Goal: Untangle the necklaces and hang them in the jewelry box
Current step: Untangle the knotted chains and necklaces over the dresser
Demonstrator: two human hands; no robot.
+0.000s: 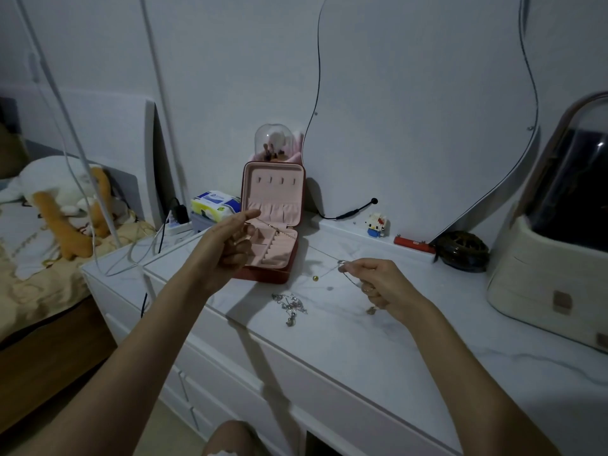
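Note:
A pink jewelry box [271, 222] stands open on the white marble-look dresser top [378, 340], its lid upright with small hooks inside. My left hand [230, 240] is raised in front of the box and pinches one end of a thin gold chain [283, 232] that runs right and down. My right hand [378, 281] pinches the chain's other part near a silver clasp; a small gold bead [315, 278] hangs from it. A tangled heap of silver necklaces [290, 306] lies on the dresser between my hands. A small pendant [371, 311] dangles under my right hand.
Behind the box are a glass dome with brushes [274, 141], a tissue pack [215, 205] and a wavy mirror [424, 103]. A block figure [376, 225], a red bar [414, 247], a dark hair claw [464, 251] and a cream cabinet [552, 284] stand to the right. A bed lies left.

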